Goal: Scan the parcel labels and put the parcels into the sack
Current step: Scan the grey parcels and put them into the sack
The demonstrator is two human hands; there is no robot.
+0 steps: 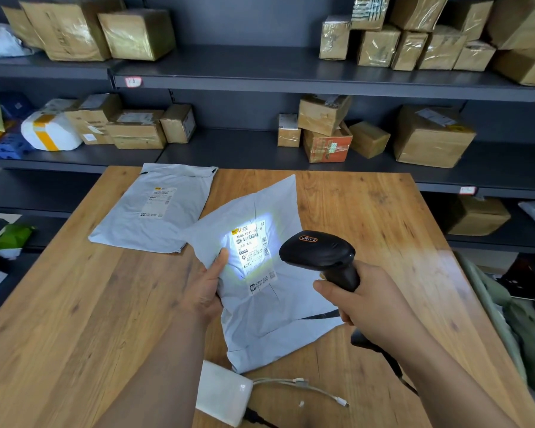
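Head view: two grey parcels; left hand (206,288) fingers grip one (260,291), right hand (363,299) fingers clasp scanner (320,253).

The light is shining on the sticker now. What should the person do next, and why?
Probably lower the scanner and carry the held parcel toward the sack at the table's right edge. The right hand already shines the scanner's light on the label, the left hand has a grip on the parcel, and a second parcel waits on the table.
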